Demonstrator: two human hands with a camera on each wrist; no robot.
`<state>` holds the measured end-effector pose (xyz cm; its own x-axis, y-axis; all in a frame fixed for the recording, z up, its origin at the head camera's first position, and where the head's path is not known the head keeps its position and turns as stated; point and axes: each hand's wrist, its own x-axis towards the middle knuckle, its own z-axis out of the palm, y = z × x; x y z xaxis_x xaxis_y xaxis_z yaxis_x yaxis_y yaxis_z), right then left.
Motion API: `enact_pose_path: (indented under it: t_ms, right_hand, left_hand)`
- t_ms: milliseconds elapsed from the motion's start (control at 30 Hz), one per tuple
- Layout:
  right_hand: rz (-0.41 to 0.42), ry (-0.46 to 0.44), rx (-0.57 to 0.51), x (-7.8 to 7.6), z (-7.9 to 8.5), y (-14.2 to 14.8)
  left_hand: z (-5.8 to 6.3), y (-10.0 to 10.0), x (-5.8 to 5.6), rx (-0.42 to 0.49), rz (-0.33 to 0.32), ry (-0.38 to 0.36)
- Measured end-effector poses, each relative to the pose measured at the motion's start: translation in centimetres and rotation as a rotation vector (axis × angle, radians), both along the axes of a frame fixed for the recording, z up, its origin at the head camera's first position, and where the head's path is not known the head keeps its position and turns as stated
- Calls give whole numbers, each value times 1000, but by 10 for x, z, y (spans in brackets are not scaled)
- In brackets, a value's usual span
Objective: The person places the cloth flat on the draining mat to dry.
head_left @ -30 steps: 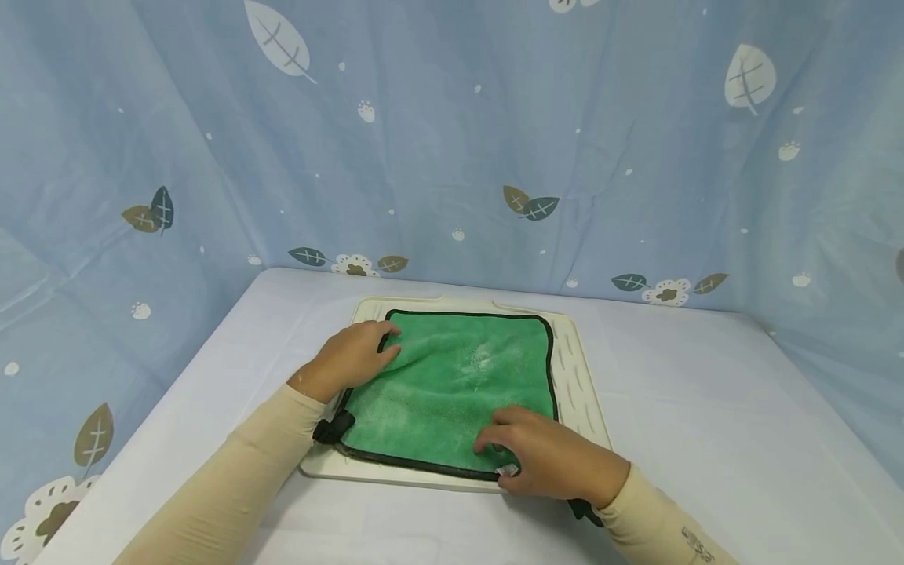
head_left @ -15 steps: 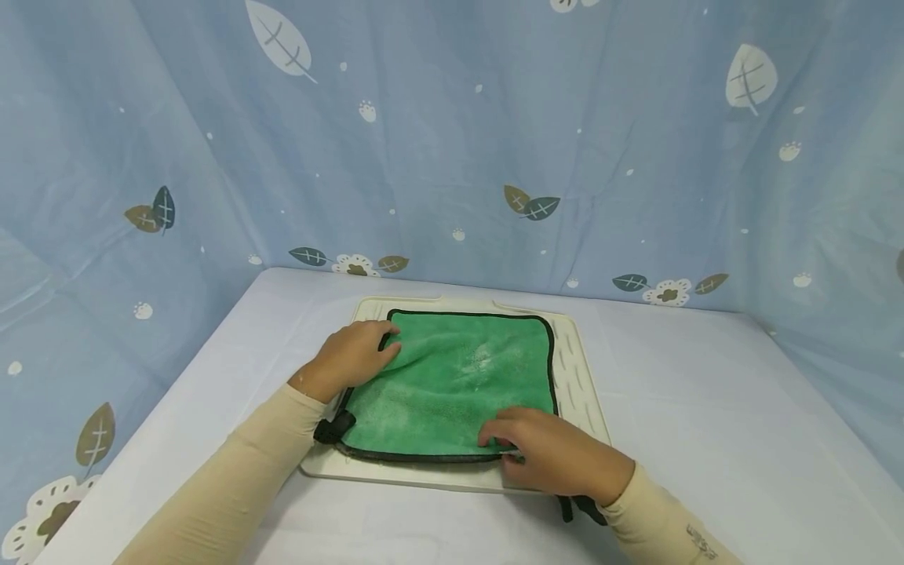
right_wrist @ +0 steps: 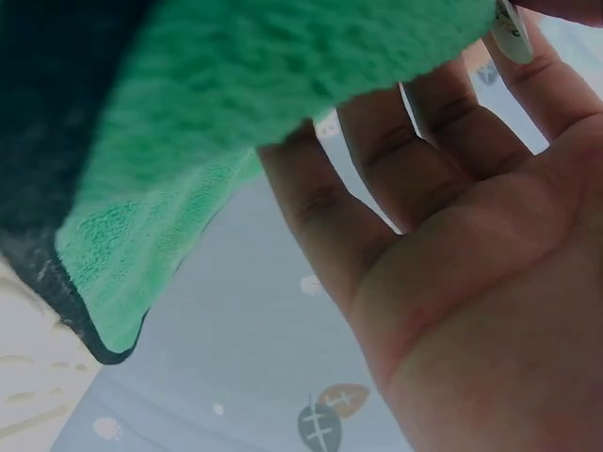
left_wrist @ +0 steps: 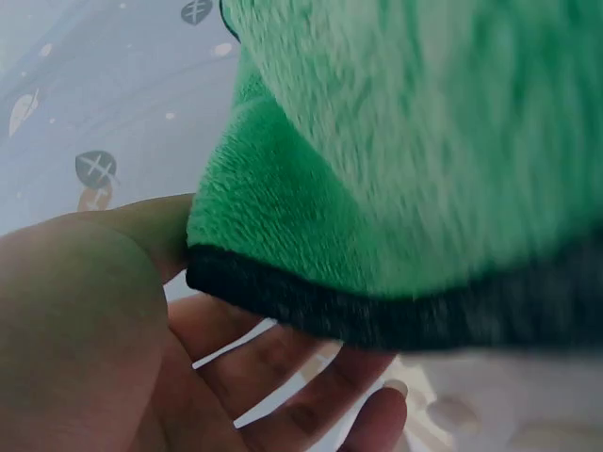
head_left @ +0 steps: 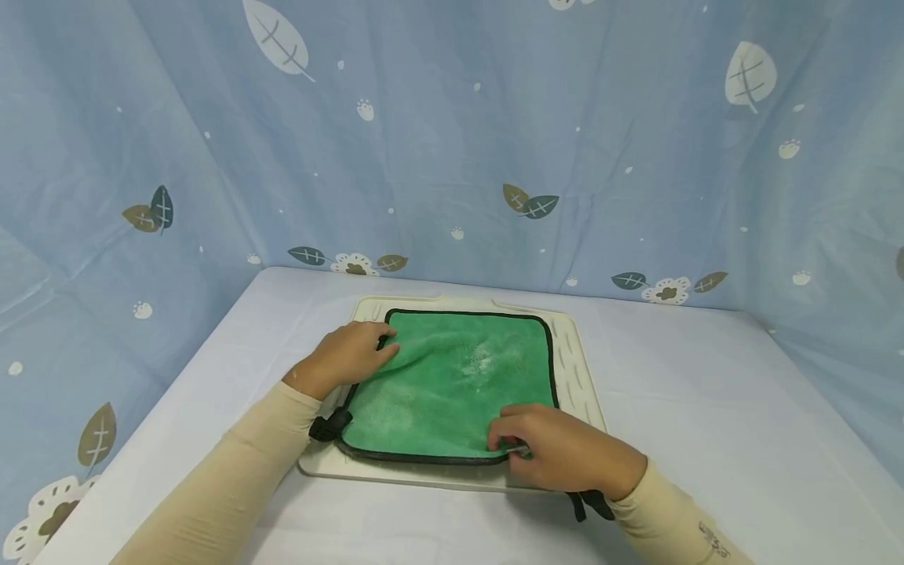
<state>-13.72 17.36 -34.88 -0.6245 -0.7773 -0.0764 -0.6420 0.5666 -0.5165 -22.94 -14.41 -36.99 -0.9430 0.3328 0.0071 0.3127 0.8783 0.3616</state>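
Observation:
A green cloth (head_left: 452, 384) with black trim lies spread on a cream tray (head_left: 575, 369). My left hand (head_left: 381, 351) rests at the cloth's far left edge. In the left wrist view that black-trimmed edge (left_wrist: 283, 301) sits raised between the thumb and the fingers (left_wrist: 311, 395) curled under it. My right hand (head_left: 507, 445) pinches the cloth's near right corner. In the right wrist view the cloth (right_wrist: 236, 104) hangs over the fingers (right_wrist: 320, 226), with a small white label caught under the thumb.
The tray sits on a white table (head_left: 706, 408). A blue leaf-print curtain (head_left: 452, 141) closes in the back and both sides. Black straps (head_left: 328, 426) show at both wrists. Bare table lies left and right of the tray.
My right hand has drawn the near right corner slightly up and away from me, so the cloth's near edge sits farther back. The left hand has hardly moved.

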Motion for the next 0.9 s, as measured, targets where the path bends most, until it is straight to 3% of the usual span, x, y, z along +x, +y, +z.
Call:
enact_pose_path:
  t_ms: [567,900]
  right_hand:
    - [4,-17,79,1,-8,-4]
    - [-13,157,181,10,-15,-15]
  left_hand:
    - [1,1,1,5,-2,-16]
    - [-3,1,0,-4,3,-7]
